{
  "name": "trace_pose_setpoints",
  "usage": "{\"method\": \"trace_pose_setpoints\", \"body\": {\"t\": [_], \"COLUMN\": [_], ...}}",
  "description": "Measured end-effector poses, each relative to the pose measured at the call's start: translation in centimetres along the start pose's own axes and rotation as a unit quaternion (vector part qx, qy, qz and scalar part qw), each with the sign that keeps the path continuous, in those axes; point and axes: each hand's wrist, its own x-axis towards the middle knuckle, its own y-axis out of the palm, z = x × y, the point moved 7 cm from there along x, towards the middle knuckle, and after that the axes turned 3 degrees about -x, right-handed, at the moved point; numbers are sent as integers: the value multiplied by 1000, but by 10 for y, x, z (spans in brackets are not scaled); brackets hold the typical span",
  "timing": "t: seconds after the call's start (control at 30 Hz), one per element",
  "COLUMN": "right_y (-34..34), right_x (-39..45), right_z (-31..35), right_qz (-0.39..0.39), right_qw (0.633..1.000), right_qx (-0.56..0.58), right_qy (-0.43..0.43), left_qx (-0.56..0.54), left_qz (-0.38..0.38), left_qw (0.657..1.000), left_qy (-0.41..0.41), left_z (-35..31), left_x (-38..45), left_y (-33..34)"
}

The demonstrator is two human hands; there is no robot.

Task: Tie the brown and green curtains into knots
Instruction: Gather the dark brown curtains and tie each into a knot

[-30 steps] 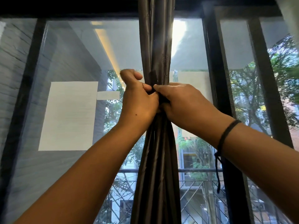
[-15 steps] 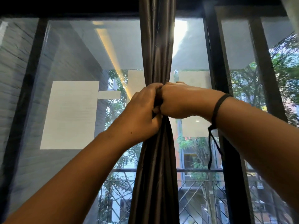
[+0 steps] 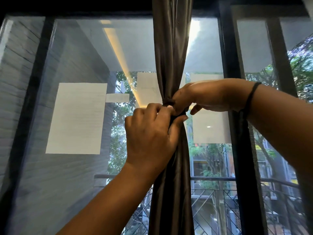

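Note:
The brown curtain (image 3: 171,48) hangs bunched into a narrow column down the middle of the window. At mid height it is cinched tight by a dark band or wrap (image 3: 166,101). My left hand (image 3: 150,134) grips the gathered cloth just under that point, fingers closed around it. My right hand (image 3: 201,97) reaches in from the right, its fingers pinching the cloth at the cinched spot; a black cord sits on that wrist. No green curtain is visible.
Behind the curtain is a large window (image 3: 76,48) with black frame bars (image 3: 237,133). White paper sheets (image 3: 76,117) are stuck to the glass. Outside are a balcony railing (image 3: 220,179), trees and buildings.
My right hand has turned and risen to the right of the curtain, fingers now pinching the cinched spot. My left hand has slid a little lower on the cloth.

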Motion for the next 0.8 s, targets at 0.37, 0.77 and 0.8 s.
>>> {"method": "trace_pose_setpoints", "body": {"t": [0.37, 0.77, 0.8], "right_y": [-31, -29, -29], "right_x": [-19, -16, -16], "right_z": [-18, -11, -10], "right_qz": [-13, -108, -117], "right_qw": [987, 984, 985], "right_qx": [157, 135, 125], "right_qy": [-18, -34, -36], "left_qx": [63, -125, -201], "left_qz": [64, 55, 61], "left_qw": [994, 989, 974], "left_qy": [59, -52, -88], "left_z": [-5, -5, -3], "left_x": [8, 20, 21], "left_y": [12, -2, -2]}}
